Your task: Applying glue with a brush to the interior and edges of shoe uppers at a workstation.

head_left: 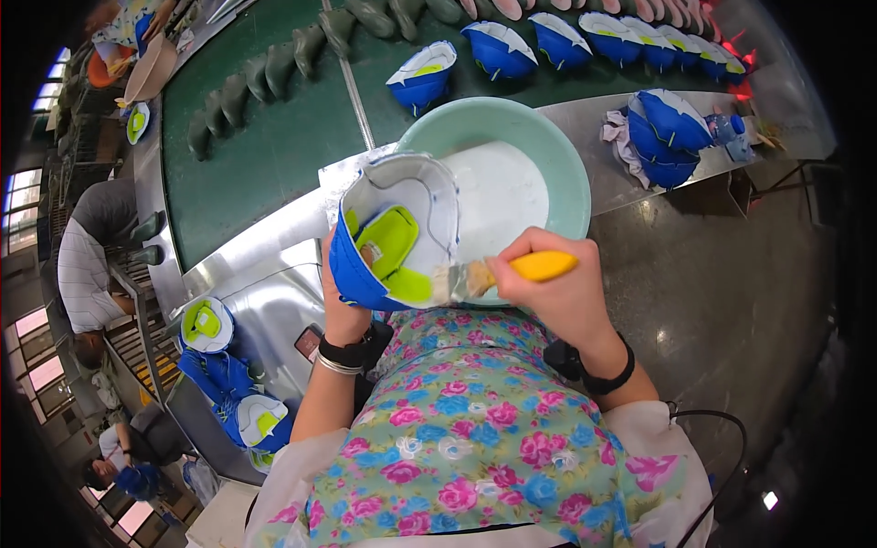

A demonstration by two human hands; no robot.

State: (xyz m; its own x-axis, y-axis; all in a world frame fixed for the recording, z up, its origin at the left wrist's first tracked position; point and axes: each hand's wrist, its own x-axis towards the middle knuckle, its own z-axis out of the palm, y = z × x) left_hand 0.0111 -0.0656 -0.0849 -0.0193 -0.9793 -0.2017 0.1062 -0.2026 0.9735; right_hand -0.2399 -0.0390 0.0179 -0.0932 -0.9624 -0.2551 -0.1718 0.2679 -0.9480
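My left hand [343, 315] grips a blue shoe upper [358, 267] by its left side, its white lining and bright yellow-green inner part turned up. Between the fingers of my right hand [562, 292] is a paintbrush [544, 266] with a yellow handle. Its pale bristles touch the near inner edge of the upper, beside the yellow-green part. Just beyond both hands sits a light green basin [571, 169] holding white liquid [507, 187]. The upper overlaps the basin's left part and hides some of it.
A green conveyor belt [265, 164] carries dark foot-shaped lasts [279, 68] and a row of blue uppers [498, 50]. More uppers are stacked on the right ledge [662, 137] and lie at my lower left [224, 379]. A phone [309, 342] rests on the metal surface. Other people [91, 251] are at the left.
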